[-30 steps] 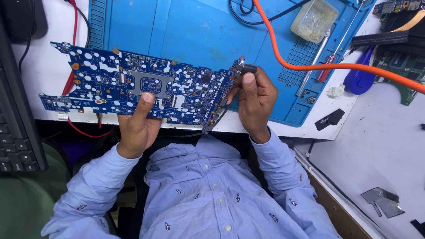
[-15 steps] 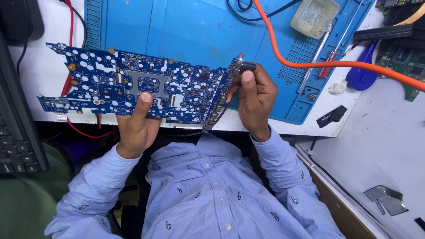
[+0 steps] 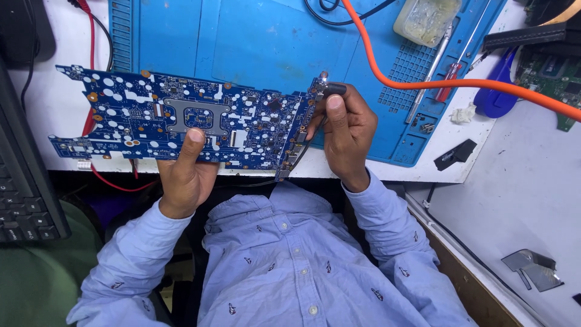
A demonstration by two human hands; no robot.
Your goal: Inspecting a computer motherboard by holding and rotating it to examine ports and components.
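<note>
Nearest me, my left hand (image 3: 184, 175) still pinches the blue circuit board (image 3: 181, 118) mid-frame, barely shifted since a second ago. My right hand (image 3: 345, 130) stays clamped on its right edge; blue mat (image 3: 266, 42) beyond.

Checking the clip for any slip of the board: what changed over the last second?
Hardly anything. The blue circuit board sits a touch further left in view. The left hand still grips its near edge, thumb on top, and the right hand still holds its right end. The blue mat and orange cable lie as before.
</note>
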